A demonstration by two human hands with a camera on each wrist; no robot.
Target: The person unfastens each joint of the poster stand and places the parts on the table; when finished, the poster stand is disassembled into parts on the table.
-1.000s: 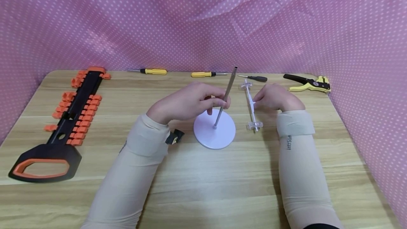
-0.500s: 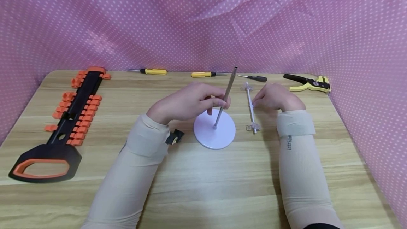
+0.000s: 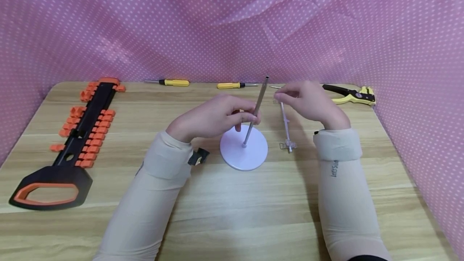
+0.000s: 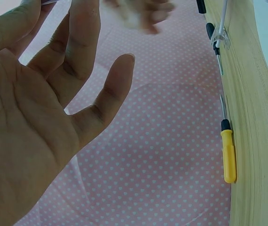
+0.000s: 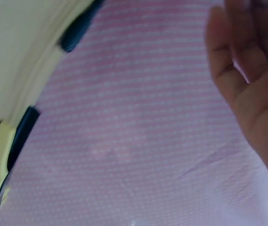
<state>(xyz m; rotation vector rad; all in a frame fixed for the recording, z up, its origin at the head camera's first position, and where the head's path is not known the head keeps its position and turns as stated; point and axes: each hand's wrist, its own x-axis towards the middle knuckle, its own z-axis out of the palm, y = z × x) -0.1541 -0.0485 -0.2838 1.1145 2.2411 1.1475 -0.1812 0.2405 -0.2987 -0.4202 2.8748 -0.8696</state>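
Observation:
In the head view my left hand [image 3: 217, 116] pinches a thin metal rod [image 3: 262, 94] between thumb and fingers. The rod rises, leaning slightly right, from a round white base [image 3: 244, 159] on the table. To the right of the base lies a slim white bar [image 3: 285, 126] with a clear plastic clip [image 3: 288, 145] near its front end. Over the bar's far end is my right hand [image 3: 313, 102], thumb and fingers extended with nothing visible between them; it partly covers the far clip. In the right wrist view its fingers [image 5: 218, 66] look relaxed.
A black rack [image 3: 92, 120] with orange clips lies at left. Along the back edge lie two yellow-handled screwdrivers [image 3: 175, 82], a dark one mostly hidden behind my right hand, and yellow-black wire strippers [image 3: 357, 95]. A pink dotted cloth [image 3: 217, 23] hangs behind.
My right hand has let go of the white bar's middle and moved up and away toward its far end. The bar now lies flat. My left hand still holds the rod.

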